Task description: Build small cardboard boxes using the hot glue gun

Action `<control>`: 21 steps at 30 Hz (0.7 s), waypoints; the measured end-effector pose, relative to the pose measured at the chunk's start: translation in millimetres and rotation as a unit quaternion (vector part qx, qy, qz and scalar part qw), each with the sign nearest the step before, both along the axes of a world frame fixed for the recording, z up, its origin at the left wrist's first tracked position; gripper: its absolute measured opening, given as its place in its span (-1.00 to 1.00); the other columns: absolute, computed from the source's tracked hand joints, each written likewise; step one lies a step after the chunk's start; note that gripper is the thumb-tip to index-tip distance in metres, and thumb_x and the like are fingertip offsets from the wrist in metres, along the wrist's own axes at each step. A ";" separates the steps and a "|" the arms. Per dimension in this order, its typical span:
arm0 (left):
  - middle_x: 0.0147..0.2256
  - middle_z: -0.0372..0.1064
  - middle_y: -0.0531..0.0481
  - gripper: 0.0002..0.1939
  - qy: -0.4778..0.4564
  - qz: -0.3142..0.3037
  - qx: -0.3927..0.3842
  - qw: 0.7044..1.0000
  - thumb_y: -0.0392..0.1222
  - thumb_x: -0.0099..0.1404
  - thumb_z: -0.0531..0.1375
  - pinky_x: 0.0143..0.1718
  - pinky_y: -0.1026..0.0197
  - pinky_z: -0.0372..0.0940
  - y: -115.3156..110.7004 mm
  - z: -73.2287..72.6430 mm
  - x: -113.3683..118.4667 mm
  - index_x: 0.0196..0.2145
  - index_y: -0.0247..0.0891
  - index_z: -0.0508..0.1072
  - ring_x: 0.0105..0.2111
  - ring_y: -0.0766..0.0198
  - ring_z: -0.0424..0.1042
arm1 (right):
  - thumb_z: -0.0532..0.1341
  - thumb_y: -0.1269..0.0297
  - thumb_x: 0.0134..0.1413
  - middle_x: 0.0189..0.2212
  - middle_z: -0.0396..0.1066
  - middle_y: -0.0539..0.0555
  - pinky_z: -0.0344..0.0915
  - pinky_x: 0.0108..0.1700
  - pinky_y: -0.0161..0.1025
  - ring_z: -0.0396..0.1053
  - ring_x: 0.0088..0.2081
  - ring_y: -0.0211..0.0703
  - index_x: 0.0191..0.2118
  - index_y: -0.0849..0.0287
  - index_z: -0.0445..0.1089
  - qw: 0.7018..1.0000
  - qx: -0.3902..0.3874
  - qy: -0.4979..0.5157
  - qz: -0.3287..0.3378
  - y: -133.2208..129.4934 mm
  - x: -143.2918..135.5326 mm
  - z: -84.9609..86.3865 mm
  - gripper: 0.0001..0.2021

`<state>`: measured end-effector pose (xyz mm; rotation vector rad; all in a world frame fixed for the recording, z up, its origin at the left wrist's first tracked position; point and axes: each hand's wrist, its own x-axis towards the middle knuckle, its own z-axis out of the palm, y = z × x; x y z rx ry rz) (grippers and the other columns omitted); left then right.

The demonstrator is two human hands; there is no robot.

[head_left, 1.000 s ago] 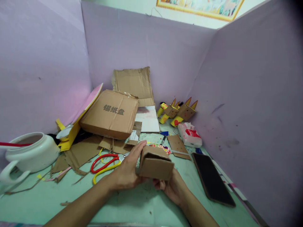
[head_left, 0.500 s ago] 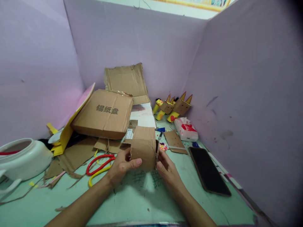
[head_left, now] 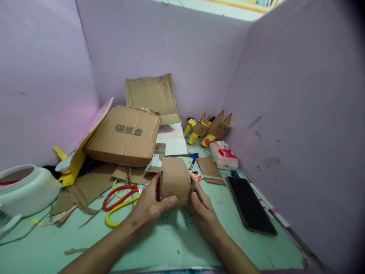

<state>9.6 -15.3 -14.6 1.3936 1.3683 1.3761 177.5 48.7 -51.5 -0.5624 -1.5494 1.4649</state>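
A small brown cardboard box point(head_left: 176, 182) is held between my two hands, just above the green tabletop point(head_left: 159, 247). My left hand point(head_left: 151, 205) grips its left side, thumb lying across the lower front face and fingers hidden behind. On the right side, my right hand point(head_left: 205, 211) is closed on the box's edge, with the thumb near the lower corner. Scissors point(head_left: 119, 203) with one red and one yellow handle loop lie just left of my left hand, their blades partly hidden by it.
A white pot point(head_left: 28, 190) stands at the left. Behind are a large cardboard box point(head_left: 122, 137), cardboard scraps point(head_left: 91, 186) and cardboard animal figures point(head_left: 218, 129). To the right lie a tissue pack point(head_left: 224, 155), a flat cardboard piece point(head_left: 210, 169) and a black phone point(head_left: 251, 205), beside the purple wall.
Both hands have turned the small box slightly, so its front face and top show at a different angle. My left thumb has shifted a little to the right with it.
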 end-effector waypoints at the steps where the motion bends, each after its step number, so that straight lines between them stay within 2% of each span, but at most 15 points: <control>1: 0.07 0.33 -0.26 -0.24 -0.027 -0.013 0.001 1.000 0.05 0.07 0.28 0.02 0.04 0.26 0.5 0.5 0.0 0.13 -0.36 0.19 0.06 -0.10 0.32 | 0.10 -0.07 0.15 0.30 0.03 0.03 -0.15 0.31 0.09 -0.07 0.32 0.00 0.26 -0.04 0.08 1.000 -0.007 -0.004 0.005 0.9 1.7 -0.7 -0.40; 3: 0.09 0.31 -0.28 -0.21 -0.073 -0.031 -0.009 0.997 0.00 0.04 0.31 0.04 0.02 0.24 2.0 0.8 -1.1 0.14 -0.38 0.16 0.07 -0.10 0.31 | 0.13 -0.05 0.14 0.31 0.01 0.01 -0.21 0.32 0.08 -0.13 0.34 -0.01 0.27 -0.05 0.07 1.000 -0.012 -0.012 0.011 2.9 5.7 -1.8 -0.40; 6: 0.10 0.29 -0.34 -0.14 -0.083 -0.032 -0.019 0.996 -0.07 -0.08 0.37 0.05 -0.02 0.24 5.1 -1.8 -3.5 0.13 -0.41 0.17 0.07 -0.15 0.30 | 0.12 0.00 0.17 0.31 0.03 0.03 -0.24 0.33 0.07 -0.16 0.35 -0.03 0.27 -0.03 0.06 0.998 0.041 -0.055 -0.013 4.5 10.3 -2.4 -0.42; 9: 0.07 0.32 -0.32 -0.17 -0.050 -0.004 -0.020 0.999 -0.15 -0.14 0.39 0.06 -0.04 0.23 7.9 -8.9 -3.2 0.09 -0.40 0.23 0.07 -0.15 0.31 | 0.08 -0.02 0.18 0.32 -0.03 0.11 -0.20 0.33 0.07 -0.17 0.35 0.00 0.32 0.08 -0.04 0.987 0.112 -0.117 -0.022 2.2 10.8 -3.8 -0.35; 13: 0.00 0.41 -0.24 -0.24 0.034 0.053 -0.025 0.998 -0.26 -0.17 0.39 0.06 -0.06 0.23 9.9 -18.6 -0.3 0.04 -0.33 0.32 0.03 -0.15 0.35 | 0.08 -0.04 0.15 0.36 -0.22 0.25 -0.24 0.32 0.14 -0.29 0.36 0.07 0.36 0.27 -0.29 0.956 0.176 -0.233 -0.017 -3.6 8.6 -9.2 -0.18; 17: -0.05 0.45 -0.19 -0.29 0.096 0.061 -0.047 0.992 -0.36 -0.19 0.37 0.05 -0.07 0.23 10.5 -15.6 0.2 0.00 -0.32 0.35 -0.02 -0.12 0.39 | 0.12 -0.08 0.08 0.35 -0.26 0.35 -0.20 0.30 0.17 -0.24 0.35 0.13 0.35 0.33 -0.46 0.950 0.156 -0.271 0.007 -8.4 6.7 -11.2 -0.03; 21: -0.04 0.44 -0.16 -0.31 0.092 0.014 -0.042 0.995 -0.36 -0.16 0.36 0.04 -0.01 0.25 7.0 -5.8 -0.2 0.00 -0.32 0.34 -0.02 -0.08 0.39 | 0.12 -0.09 0.08 0.34 -0.16 0.29 -0.18 0.30 0.16 -0.18 0.34 0.17 0.35 0.24 -0.32 0.965 0.111 -0.237 -0.026 -17.1 5.3 -7.1 -0.11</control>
